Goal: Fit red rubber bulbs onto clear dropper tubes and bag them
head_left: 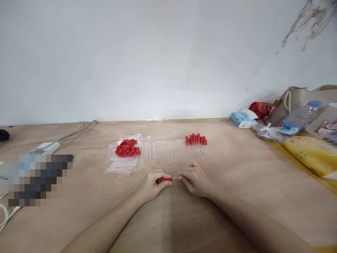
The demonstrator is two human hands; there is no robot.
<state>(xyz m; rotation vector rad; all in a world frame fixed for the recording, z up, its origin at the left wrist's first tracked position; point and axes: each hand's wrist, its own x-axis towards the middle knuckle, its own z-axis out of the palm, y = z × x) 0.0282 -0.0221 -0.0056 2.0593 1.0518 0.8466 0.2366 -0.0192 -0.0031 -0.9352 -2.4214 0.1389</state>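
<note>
Between thumb and fingers, my left hand point(154, 183) grips a red rubber bulb point(166, 179). My right hand point(194, 180) pinches a thin clear dropper tube point(175, 178), whose near end meets the bulb's mouth; how deep it sits inside I cannot tell. Behind my hands lies a row of clear tubes point(165, 151), side by side. At the row's right end, several droppers with red bulbs point(196, 139) lie bulb end toward the wall. To the left, a heap of loose red bulbs point(127, 148) rests on clear zip bags point(122, 167).
On the right are a blue tissue pack point(242, 120), a plastic bottle point(302, 114), a knotted clear bag point(268, 131) and a yellow packet point(310, 154). A power strip point(47, 147) with a grey cable lies left, near a blurred-out patch. A white wall point(158, 63) stands behind the table.
</note>
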